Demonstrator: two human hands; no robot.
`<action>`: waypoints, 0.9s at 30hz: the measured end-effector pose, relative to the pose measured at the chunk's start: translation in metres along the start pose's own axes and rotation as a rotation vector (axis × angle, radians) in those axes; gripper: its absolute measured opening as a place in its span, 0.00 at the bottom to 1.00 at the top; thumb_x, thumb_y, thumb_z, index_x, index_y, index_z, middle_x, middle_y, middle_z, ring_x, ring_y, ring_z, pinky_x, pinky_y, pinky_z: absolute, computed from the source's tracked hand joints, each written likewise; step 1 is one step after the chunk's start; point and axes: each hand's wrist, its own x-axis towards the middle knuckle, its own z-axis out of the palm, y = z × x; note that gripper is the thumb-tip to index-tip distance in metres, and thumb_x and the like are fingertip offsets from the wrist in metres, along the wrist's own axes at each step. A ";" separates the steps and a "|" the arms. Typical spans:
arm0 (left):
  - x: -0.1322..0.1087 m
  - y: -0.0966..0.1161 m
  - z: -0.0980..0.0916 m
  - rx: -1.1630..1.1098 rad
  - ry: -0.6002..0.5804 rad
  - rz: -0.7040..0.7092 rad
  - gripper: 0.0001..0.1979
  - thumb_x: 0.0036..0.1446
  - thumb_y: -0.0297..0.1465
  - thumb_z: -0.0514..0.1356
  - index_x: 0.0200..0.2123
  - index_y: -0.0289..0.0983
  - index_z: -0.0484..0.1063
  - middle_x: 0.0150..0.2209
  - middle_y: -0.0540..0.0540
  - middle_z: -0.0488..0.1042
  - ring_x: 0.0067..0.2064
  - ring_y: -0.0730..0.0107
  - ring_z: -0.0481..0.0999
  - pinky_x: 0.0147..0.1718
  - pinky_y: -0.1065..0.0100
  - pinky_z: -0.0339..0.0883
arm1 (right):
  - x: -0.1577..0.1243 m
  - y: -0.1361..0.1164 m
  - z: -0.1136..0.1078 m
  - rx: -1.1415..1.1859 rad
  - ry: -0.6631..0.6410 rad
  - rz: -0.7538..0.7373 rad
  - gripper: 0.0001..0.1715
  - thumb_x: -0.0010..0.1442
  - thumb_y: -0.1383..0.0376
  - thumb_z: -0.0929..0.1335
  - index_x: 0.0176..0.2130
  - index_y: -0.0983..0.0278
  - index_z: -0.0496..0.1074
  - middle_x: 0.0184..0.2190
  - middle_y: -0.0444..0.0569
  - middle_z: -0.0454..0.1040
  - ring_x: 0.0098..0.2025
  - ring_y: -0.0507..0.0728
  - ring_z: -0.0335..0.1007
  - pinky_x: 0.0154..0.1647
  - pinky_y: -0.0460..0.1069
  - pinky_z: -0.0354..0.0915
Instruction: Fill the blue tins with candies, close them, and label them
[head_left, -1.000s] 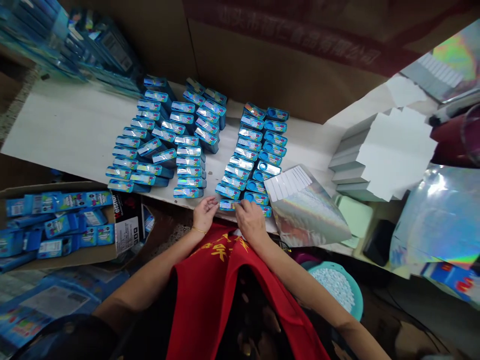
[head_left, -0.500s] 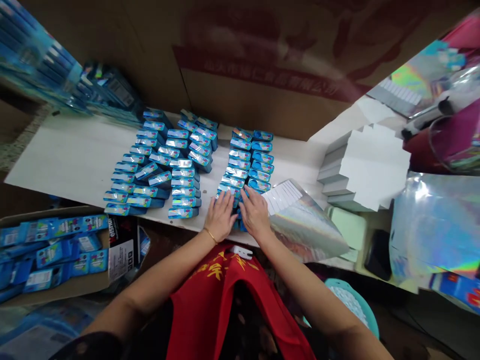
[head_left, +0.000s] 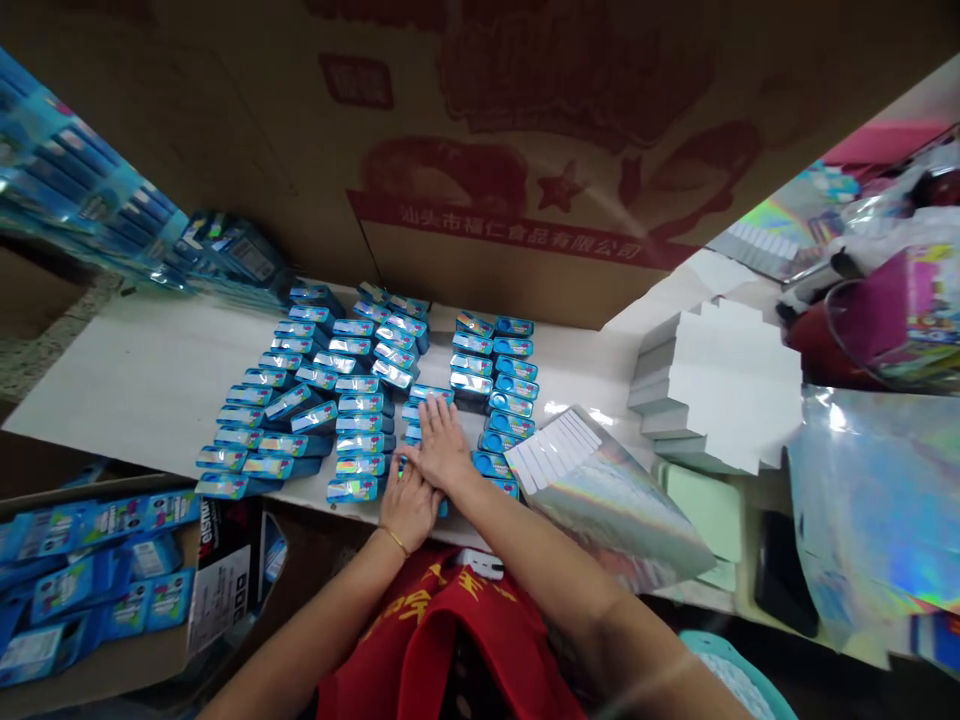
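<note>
Small blue boxes [head_left: 365, 443] stand in rows on a white table. My right hand [head_left: 444, 450] lies across a short row of blue boxes [head_left: 430, 394] in the middle, its fingers stretched out and pointing away from me. Closer to the table's front edge, my left hand [head_left: 409, 505] touches the near end of that same row, fingers extended. The two hands meet and partly hide the boxes under them. To their right runs another column of blue boxes [head_left: 512, 398] with round marks on top.
A large cardboard carton [head_left: 480, 255] walls off the back. At right are a silvery sheet [head_left: 622, 510], stacked white card pieces [head_left: 739, 390] and a dark phone-like object [head_left: 786, 570]. An open carton [head_left: 150, 655] of blue packs sits low at left.
Both hands have shifted left with the near part of the middle column, which now lies beside the left group, apart from the far boxes. The view has tilted upward.
</note>
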 end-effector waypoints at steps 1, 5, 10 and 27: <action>0.000 -0.005 -0.001 0.015 0.001 -0.019 0.23 0.55 0.34 0.48 0.54 0.37 0.62 0.55 0.39 0.62 0.60 0.53 0.52 0.58 0.48 0.39 | 0.006 -0.004 0.000 0.027 -0.022 -0.020 0.46 0.55 0.44 0.57 0.60 0.73 0.48 0.62 0.59 0.41 0.64 0.62 0.29 0.61 0.60 0.35; 0.004 -0.014 -0.005 0.070 0.051 -0.088 0.23 0.55 0.35 0.49 0.55 0.37 0.61 0.58 0.38 0.58 0.60 0.52 0.52 0.57 0.46 0.40 | 0.035 0.008 -0.020 0.077 -0.014 -0.069 0.41 0.58 0.47 0.54 0.61 0.71 0.45 0.63 0.55 0.42 0.64 0.59 0.32 0.62 0.57 0.37; 0.019 -0.012 -0.002 0.100 0.119 -0.074 0.28 0.56 0.36 0.48 0.60 0.36 0.50 0.61 0.38 0.49 0.62 0.54 0.47 0.56 0.45 0.41 | 0.073 0.061 -0.047 -0.133 0.172 0.161 0.44 0.58 0.48 0.56 0.60 0.76 0.45 0.62 0.60 0.38 0.64 0.63 0.28 0.61 0.61 0.31; 0.027 -0.018 0.008 0.158 0.106 -0.053 0.29 0.57 0.38 0.47 0.59 0.29 0.51 0.61 0.35 0.47 0.62 0.54 0.44 0.57 0.45 0.38 | 0.114 0.058 -0.040 -0.053 0.196 -0.060 0.24 0.63 0.61 0.54 0.55 0.65 0.60 0.57 0.48 0.58 0.59 0.55 0.50 0.60 0.53 0.45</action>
